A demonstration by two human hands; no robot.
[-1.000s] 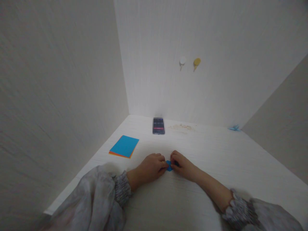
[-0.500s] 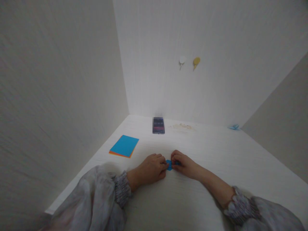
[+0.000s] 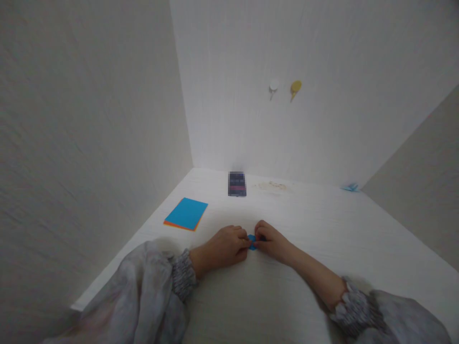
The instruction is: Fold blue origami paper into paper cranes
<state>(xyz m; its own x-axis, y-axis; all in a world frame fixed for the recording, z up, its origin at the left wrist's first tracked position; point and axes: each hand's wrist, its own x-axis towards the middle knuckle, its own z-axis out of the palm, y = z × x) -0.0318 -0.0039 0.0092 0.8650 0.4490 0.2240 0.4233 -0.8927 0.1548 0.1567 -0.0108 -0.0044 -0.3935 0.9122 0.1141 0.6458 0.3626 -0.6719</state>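
Observation:
A small folded piece of blue paper (image 3: 252, 241) lies on the white table (image 3: 308, 224), pinched between both hands. My left hand (image 3: 225, 246) closes its fingers on the paper's left side. My right hand (image 3: 271, 241) closes on its right side, knuckles up. Most of the paper is hidden by the fingertips. Both wrists rest on the table, in loose grey sleeves.
A stack of blue sheets over orange ones (image 3: 186, 213) lies to the left. A dark blurred phone-like object (image 3: 237, 184) stands near the back wall. A small blue folded shape (image 3: 350, 187) sits at the far right corner. Two hooks (image 3: 285, 88) hang on the wall.
The hands stay pinched on the blue paper, drawn slightly closer together so less of it shows. The view has shifted a little.

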